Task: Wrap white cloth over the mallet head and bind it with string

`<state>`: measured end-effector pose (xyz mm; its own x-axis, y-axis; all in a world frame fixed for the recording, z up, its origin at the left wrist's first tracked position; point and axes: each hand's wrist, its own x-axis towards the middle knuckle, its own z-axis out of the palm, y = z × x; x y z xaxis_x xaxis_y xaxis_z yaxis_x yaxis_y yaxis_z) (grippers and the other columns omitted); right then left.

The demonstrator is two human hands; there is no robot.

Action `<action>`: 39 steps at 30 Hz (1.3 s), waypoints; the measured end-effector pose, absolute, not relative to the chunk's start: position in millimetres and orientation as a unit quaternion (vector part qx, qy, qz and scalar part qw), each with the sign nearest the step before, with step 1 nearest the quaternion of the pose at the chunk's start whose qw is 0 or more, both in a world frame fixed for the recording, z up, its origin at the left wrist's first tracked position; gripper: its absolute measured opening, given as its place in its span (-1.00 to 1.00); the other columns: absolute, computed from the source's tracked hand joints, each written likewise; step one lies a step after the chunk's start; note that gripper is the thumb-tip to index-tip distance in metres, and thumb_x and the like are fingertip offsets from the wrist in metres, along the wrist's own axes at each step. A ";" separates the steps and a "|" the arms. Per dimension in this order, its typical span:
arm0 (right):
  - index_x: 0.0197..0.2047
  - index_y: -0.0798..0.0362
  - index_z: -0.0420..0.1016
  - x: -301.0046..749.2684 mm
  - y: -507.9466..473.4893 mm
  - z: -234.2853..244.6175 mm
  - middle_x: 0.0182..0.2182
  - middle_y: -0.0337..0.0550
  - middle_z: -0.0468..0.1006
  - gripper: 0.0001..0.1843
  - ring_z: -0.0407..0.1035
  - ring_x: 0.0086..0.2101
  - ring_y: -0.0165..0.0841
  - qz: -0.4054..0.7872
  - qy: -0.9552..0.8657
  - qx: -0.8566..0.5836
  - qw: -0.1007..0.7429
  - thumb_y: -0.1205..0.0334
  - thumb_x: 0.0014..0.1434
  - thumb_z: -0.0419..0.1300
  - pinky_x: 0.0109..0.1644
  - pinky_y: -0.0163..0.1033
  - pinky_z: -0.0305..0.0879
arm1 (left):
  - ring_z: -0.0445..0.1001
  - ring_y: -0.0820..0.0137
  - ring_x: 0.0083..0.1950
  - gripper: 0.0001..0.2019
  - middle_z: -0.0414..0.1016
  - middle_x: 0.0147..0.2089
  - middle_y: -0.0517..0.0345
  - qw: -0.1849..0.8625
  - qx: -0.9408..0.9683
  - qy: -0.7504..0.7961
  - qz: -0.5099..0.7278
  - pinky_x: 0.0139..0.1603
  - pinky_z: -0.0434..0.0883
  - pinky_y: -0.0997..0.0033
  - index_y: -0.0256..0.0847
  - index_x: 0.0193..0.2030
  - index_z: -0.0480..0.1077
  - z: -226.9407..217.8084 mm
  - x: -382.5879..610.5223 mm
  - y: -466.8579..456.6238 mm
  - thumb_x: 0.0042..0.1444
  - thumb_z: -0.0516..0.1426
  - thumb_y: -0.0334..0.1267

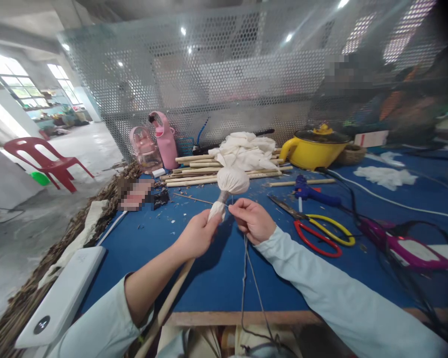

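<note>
My left hand point(197, 233) is closed around a wooden stick point(166, 306) just under its white cloth-wrapped head point(232, 180), holding it tilted up over the blue table point(216, 268). My right hand point(252, 219) pinches a thin grey string point(251, 278) at the neck of the cloth bundle. The string hangs down past the table's front edge toward my lap.
Scissors with red and yellow handles point(317, 231) lie right of my hands, with a blue glue gun point(313, 193) behind them. Further back are several wooden sticks point(209, 171), a pile of white cloth point(246, 149), a yellow pot point(313, 146) and pink bottles point(164, 141). A white power bank point(63, 293) lies at the left.
</note>
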<state>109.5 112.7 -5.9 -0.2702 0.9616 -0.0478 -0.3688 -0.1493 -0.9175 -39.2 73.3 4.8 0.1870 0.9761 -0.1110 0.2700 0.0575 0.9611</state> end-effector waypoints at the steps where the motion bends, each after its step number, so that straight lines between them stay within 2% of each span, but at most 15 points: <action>1: -0.58 0.08 0.20 109.3 112.2 -5.0 -0.84 -0.51 0.04 -0.56 -0.18 -0.79 -0.65 0.675 -0.423 -0.345 0.496 0.07 -0.26 0.40 -0.78 -0.49 -0.28 | 0.01 0.62 -0.67 -0.65 0.02 -0.62 0.40 0.533 0.564 0.519 0.359 -0.68 0.02 0.63 -0.16 -0.41 0.09 6.1 -38.3 72.3 0.11 -0.05 0.10; 7: -0.57 0.08 0.21 111.4 116.9 -1.5 -0.82 -0.50 0.08 -0.55 -0.18 -0.78 -0.66 0.687 -0.418 -0.322 0.500 0.12 -0.31 0.43 -0.77 -0.48 -0.29 | -0.18 0.67 -0.72 -0.66 -0.05 -0.63 0.45 0.733 0.441 0.380 0.353 -0.76 -0.10 0.72 -0.12 -0.40 0.00 12.9 -40.3 68.5 0.11 0.01 0.06; 11: -0.53 0.09 0.24 112.4 117.1 -1.9 -0.81 -0.49 0.08 -0.58 -0.17 -0.78 -0.65 0.693 -0.437 -0.287 0.496 0.11 -0.27 0.42 -0.76 -0.48 -0.29 | -0.29 0.66 -0.71 -0.76 -0.13 -0.64 0.44 0.839 0.371 0.270 0.292 -0.79 -0.14 0.74 -0.14 -0.33 0.12 18.3 -49.5 70.0 0.14 -0.01 -0.02; 15: -0.33 0.06 0.30 113.7 117.0 -7.0 -0.78 -0.52 0.05 -0.56 -0.24 -0.76 -0.65 0.772 -0.428 -0.238 0.404 0.05 -0.19 0.38 -0.74 -0.49 -0.35 | -0.34 0.64 -0.73 -0.74 -0.19 -0.65 0.42 0.913 0.287 0.199 0.212 -0.81 -0.17 0.71 -0.18 -0.26 0.25 16.0 -56.3 75.0 0.19 -0.09 -0.04; 17: -0.31 0.07 0.29 115.2 119.5 -12.0 -0.78 -0.54 -0.01 -0.56 -0.29 -0.75 -0.65 0.797 -0.427 -0.231 0.359 0.03 -0.16 0.36 -0.73 -0.50 -0.38 | -0.29 0.64 -0.75 -0.69 -0.15 -0.66 0.41 0.924 0.260 0.194 0.200 -0.81 -0.15 0.71 -0.20 -0.26 0.28 8.7 -55.4 77.8 0.20 -0.12 -0.03; 20: -0.43 0.09 0.24 117.2 125.3 -20.7 -0.79 -0.55 -0.05 -0.55 -0.32 -0.74 -0.66 0.792 -0.429 -0.266 0.344 0.01 -0.18 0.37 -0.74 -0.50 -0.40 | 0.11 0.58 -0.72 -0.60 0.12 -0.63 0.30 0.888 0.302 0.279 0.204 -0.73 0.14 0.62 -0.26 -0.27 0.32 -3.7 -52.0 82.1 0.16 -0.09 0.06; 22: -0.49 0.09 0.20 117.5 128.6 -24.8 -0.79 -0.55 -0.05 -0.53 -0.32 -0.75 -0.67 0.781 -0.431 -0.300 0.339 0.00 -0.22 0.38 -0.74 -0.50 -0.41 | 0.38 0.45 -0.50 -0.53 0.35 -0.47 0.13 0.819 0.374 0.358 0.246 -0.50 0.35 0.47 -0.29 -0.22 0.33 -7.3 -52.3 85.2 0.11 -0.07 0.13; 23: -0.50 0.09 0.19 117.2 129.6 -26.0 -0.80 -0.55 -0.05 -0.52 -0.32 -0.75 -0.67 0.775 -0.431 -0.313 0.339 -0.01 -0.23 0.38 -0.75 -0.50 -0.41 | 0.44 0.39 -0.38 -0.51 0.41 -0.36 0.06 0.768 0.413 0.398 0.285 -0.37 0.39 0.41 -0.28 -0.17 0.32 -6.6 -53.7 86.8 0.09 -0.06 0.16; 26: -0.52 0.08 0.16 114.6 129.2 -25.9 -0.80 -0.56 -0.05 -0.50 -0.31 -0.75 -0.68 0.766 -0.432 -0.332 0.340 -0.01 -0.26 0.39 -0.75 -0.49 -0.41 | 0.43 0.30 -0.12 -0.46 0.42 -0.09 -0.02 0.567 0.512 0.517 0.386 -0.12 0.35 0.30 -0.23 -0.01 0.27 4.1 -59.5 91.8 0.09 -0.06 0.18; 28: -0.54 0.06 0.14 111.7 126.6 -24.2 -0.80 -0.56 -0.06 -0.49 -0.31 -0.76 -0.68 0.764 -0.432 -0.336 0.341 0.00 -0.28 0.40 -0.75 -0.49 -0.41 | 0.39 0.25 -0.01 -0.42 0.38 0.02 -0.08 0.441 0.569 0.568 0.399 -0.02 0.30 0.25 -0.24 0.04 0.25 14.7 -59.4 94.2 0.10 -0.10 0.19; 30: -0.53 0.06 0.14 108.6 123.1 -22.6 -0.80 -0.56 -0.06 -0.50 -0.30 -0.76 -0.67 0.762 -0.435 -0.337 0.342 0.05 -0.30 0.41 -0.74 -0.48 -0.42 | 0.36 0.21 0.05 -0.39 0.35 0.07 -0.14 0.371 0.623 0.575 0.380 0.04 0.26 0.22 -0.27 0.12 0.20 23.2 -53.7 95.1 0.10 -0.10 0.18; 33: -0.53 0.08 0.21 105.5 119.4 -21.7 -0.81 -0.53 -0.01 -0.57 -0.24 -0.78 -0.66 0.740 -0.451 -0.355 0.351 0.08 -0.28 0.38 -0.75 -0.46 -0.39 | 0.37 0.17 0.04 -0.27 0.36 0.07 -0.18 0.367 0.673 0.558 0.319 0.05 0.26 0.19 -0.29 0.23 0.05 26.1 -39.3 94.0 0.01 0.07 0.13; 35: -0.52 0.12 0.29 105.7 119.0 -21.3 -0.80 -0.44 0.14 -0.61 -0.12 -0.79 -0.63 0.730 -0.461 -0.355 0.357 0.03 -0.24 0.35 -0.76 -0.44 -0.30 | 0.44 0.18 -0.05 -0.21 0.41 0.01 -0.16 0.398 0.692 0.531 0.284 -0.03 0.33 0.22 -0.27 0.22 0.04 21.7 -30.7 92.4 -0.11 0.21 0.02; 37: -0.52 0.14 0.33 107.2 119.7 -20.3 -0.78 -0.37 0.24 -0.60 -0.04 -0.79 -0.61 0.726 -0.468 -0.352 0.360 -0.01 -0.22 0.32 -0.76 -0.42 -0.26 | 0.49 0.28 -0.24 -0.31 0.46 -0.12 -0.09 0.441 0.692 0.503 0.271 -0.21 0.40 0.31 -0.25 0.15 0.10 15.0 -24.9 90.3 -0.12 0.24 -0.13; 39: -0.52 0.15 0.34 108.6 120.4 -18.6 -0.80 -0.37 0.22 -0.59 -0.06 -0.80 -0.61 0.719 -0.473 -0.359 0.361 -0.04 -0.21 0.32 -0.76 -0.43 -0.29 | 0.47 0.39 -0.43 -0.56 0.47 -0.27 0.01 0.489 0.661 0.497 0.277 -0.41 0.39 0.41 -0.26 0.01 0.19 8.8 -22.0 87.1 -0.01 0.16 -0.21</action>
<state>108.6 120.4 -18.6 -0.4824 0.8585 -0.1741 -0.1792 -0.2912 -0.9397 -22.0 87.1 8.8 0.3523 0.9284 -0.1184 0.3862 -0.0289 0.9220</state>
